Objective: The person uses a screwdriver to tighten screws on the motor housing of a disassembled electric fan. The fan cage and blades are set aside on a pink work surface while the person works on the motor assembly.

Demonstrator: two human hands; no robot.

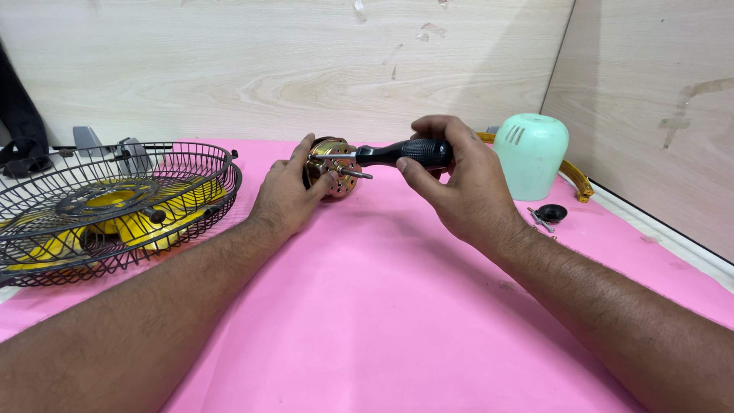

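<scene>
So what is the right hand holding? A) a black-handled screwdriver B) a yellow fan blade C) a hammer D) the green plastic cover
A: the right hand grips the black-handled screwdriver, its metal tip reaching the brass-coloured motor that the left hand steadies on the pink mat.

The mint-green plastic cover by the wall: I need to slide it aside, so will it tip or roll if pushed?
The mint-green cover looks hollow and thin-walled, so probably light. It stands upright on its wide open end, so a low push would likely slide it; a high one might tip it, and its rounded body could then roll.
</scene>
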